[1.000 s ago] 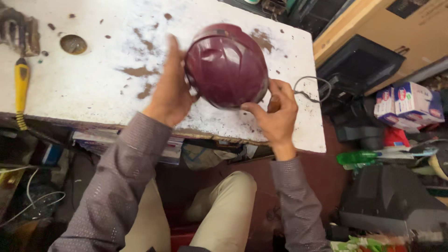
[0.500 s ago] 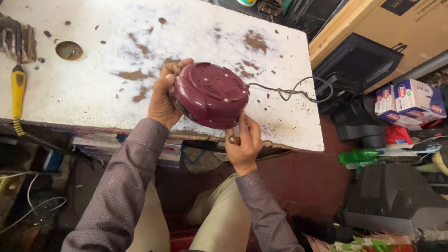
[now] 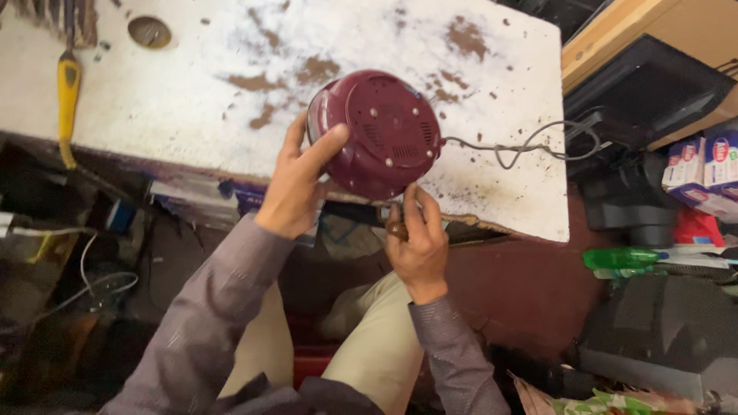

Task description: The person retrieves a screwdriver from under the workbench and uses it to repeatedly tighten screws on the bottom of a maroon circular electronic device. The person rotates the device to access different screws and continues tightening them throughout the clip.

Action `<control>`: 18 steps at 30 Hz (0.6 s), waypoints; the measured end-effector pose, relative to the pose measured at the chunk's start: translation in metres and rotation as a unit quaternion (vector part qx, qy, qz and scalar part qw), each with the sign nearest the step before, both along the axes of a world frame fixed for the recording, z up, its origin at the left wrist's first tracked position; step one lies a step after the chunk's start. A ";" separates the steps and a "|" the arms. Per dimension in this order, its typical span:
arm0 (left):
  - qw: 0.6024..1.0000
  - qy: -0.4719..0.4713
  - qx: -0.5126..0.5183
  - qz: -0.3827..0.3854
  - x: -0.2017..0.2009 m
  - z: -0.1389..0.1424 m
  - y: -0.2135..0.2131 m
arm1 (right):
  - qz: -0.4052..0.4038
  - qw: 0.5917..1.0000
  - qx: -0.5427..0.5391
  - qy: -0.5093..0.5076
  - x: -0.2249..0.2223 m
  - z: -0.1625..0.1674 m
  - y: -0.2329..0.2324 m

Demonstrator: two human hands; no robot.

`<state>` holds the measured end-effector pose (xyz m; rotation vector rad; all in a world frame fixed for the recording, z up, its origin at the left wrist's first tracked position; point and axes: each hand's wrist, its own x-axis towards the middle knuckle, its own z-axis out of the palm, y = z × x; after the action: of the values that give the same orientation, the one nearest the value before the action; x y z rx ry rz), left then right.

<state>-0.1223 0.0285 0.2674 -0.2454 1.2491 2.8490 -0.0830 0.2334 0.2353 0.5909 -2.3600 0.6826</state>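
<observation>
At frame centre, the left hand point(image 3: 296, 180) is gripping a maroon round appliance point(image 3: 377, 132), tilting its underside toward the viewer above the white table point(image 3: 231, 46), while directly below, the right hand point(image 3: 417, 242) is clutching a small brown-handled tool point(image 3: 396, 228).

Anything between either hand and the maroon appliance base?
Nothing visible. The left hand grips the maroon appliance base directly, thumb across its underside. The right hand sits just below its lower edge, holding a small brown-handled tool; contact with the base is unclear.
</observation>
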 end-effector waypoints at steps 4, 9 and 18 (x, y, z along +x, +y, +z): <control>0.993 0.090 -0.011 0.080 -0.015 -0.007 0.010 | 0.009 0.977 -0.103 -0.185 0.005 0.019 0.018; 0.991 0.087 0.048 0.085 -0.026 -0.022 0.014 | 0.039 0.781 -0.461 -0.419 -0.010 0.069 0.061; 0.995 0.051 0.085 0.030 -0.031 -0.017 0.000 | 0.293 0.778 -0.505 -0.231 -0.008 0.104 0.004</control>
<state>-0.1531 0.0285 0.2502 -0.1370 1.0207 3.0324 -0.0908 0.2375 0.3397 0.6700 -1.7107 2.3821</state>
